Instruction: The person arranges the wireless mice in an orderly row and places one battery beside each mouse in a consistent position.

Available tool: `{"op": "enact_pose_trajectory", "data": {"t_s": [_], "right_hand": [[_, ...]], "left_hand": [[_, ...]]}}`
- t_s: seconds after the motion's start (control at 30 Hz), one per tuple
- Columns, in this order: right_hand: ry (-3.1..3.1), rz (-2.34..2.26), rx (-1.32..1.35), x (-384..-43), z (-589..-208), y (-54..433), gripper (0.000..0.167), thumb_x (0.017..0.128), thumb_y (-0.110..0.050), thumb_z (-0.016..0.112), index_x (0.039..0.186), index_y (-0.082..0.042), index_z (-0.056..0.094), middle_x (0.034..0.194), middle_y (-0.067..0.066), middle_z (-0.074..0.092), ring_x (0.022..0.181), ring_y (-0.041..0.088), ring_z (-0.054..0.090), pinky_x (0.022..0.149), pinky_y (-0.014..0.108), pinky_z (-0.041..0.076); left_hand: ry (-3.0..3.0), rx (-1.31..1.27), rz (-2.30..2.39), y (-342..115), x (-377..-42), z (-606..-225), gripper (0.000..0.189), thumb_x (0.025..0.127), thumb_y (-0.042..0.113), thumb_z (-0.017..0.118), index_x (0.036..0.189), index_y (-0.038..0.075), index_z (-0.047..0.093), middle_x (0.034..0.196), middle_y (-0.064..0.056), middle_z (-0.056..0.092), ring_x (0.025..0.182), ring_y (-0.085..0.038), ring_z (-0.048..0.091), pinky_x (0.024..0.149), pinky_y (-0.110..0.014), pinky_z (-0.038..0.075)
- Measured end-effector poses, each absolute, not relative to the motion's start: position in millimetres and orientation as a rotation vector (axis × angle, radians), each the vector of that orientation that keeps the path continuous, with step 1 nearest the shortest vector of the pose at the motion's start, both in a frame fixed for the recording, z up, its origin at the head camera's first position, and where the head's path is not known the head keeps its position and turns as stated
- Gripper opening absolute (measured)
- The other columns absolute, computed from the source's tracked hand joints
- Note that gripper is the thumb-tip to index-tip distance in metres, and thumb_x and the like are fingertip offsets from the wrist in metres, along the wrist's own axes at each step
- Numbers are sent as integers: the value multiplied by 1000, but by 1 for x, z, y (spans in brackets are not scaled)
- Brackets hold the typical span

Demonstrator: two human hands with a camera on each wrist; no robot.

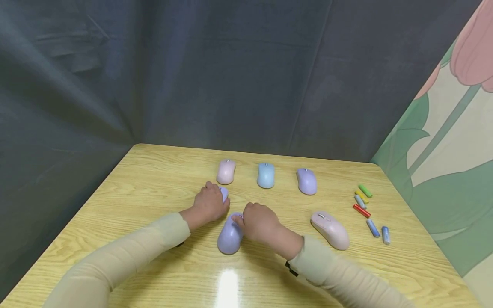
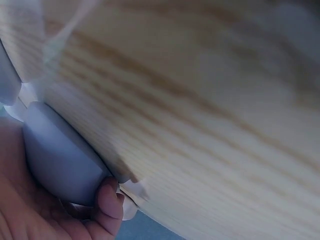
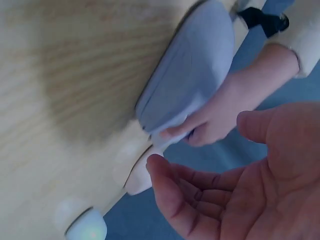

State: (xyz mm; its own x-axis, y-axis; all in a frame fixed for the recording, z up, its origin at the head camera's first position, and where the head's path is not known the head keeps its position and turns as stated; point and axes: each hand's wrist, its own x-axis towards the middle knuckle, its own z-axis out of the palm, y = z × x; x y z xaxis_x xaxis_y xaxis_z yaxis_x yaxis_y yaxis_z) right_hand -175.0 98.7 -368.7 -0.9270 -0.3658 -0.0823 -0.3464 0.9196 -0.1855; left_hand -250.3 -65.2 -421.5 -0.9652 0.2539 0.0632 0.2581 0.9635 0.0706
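Observation:
My left hand [image 1: 209,204] grips a small lavender computer mouse [image 1: 224,193], mostly hidden under it in the head view. From the left wrist view, fingers and thumb hold this mouse [image 2: 65,155] by its sides at the tabletop. A second lavender mouse [image 1: 230,235] lies closer to me, between the two hands. Just right of its front end is my right hand [image 1: 261,222], thumb overlapping the mouse from above. The right wrist view shows that hand [image 3: 240,195] with loosely bent fingers, nothing in them, apart from the mouse [image 3: 195,65].
Along the back of the wooden table [image 1: 169,167] lie a pink mouse [image 1: 226,172], a blue mouse [image 1: 266,175] and a lavender mouse [image 1: 307,181]. Another pink mouse [image 1: 330,230] rests right of my right hand. Several small batteries, including a red one [image 1: 361,210], lie farther right.

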Motion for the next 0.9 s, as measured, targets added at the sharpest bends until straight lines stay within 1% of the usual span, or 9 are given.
{"op": "enact_pose_trajectory", "data": {"t_s": [0.17,0.3,0.47,0.6,0.77,0.9], "right_hand": [[2971,-204,-568,-166,-375,90,50,99,-43,52,90,4,66,85,13,63,83,29,64,66,41,54],[3025,-102,-601,-161,-381,84,50,98,-46,53,82,0,66,77,9,62,75,24,64,58,36,53],[3063,36,-562,-159,-388,78,59,96,-56,48,74,-4,65,72,7,61,68,20,63,50,33,51],[3055,58,-548,-159,-390,75,64,93,-64,46,68,-7,62,71,6,60,66,20,62,47,32,48],[3027,72,-583,-160,-388,76,64,92,-64,47,67,-7,62,71,6,59,65,18,61,47,31,48],[2976,25,-603,-162,-385,79,61,92,-61,51,69,-6,63,74,6,61,68,19,62,51,33,50]], "left_hand": [[-3059,-402,-117,-66,-250,-422,63,96,43,51,101,-19,54,81,-17,43,68,-26,55,51,-33,52],[-3049,-411,-124,-66,-250,-423,63,96,43,51,100,-19,54,80,-17,43,67,-26,55,51,-34,51],[-3039,-421,-130,-66,-251,-425,62,96,43,50,99,-19,54,80,-17,42,66,-26,54,50,-34,51],[-3049,-422,-115,-67,-252,-424,62,96,43,49,99,-19,55,80,-17,43,65,-26,54,50,-34,51],[-3055,-414,-120,-67,-252,-423,62,96,43,49,100,-19,54,81,-18,43,68,-27,55,52,-34,52],[-3043,-416,-102,-67,-252,-424,62,96,43,49,100,-19,54,81,-18,44,67,-27,55,51,-34,51]]}}
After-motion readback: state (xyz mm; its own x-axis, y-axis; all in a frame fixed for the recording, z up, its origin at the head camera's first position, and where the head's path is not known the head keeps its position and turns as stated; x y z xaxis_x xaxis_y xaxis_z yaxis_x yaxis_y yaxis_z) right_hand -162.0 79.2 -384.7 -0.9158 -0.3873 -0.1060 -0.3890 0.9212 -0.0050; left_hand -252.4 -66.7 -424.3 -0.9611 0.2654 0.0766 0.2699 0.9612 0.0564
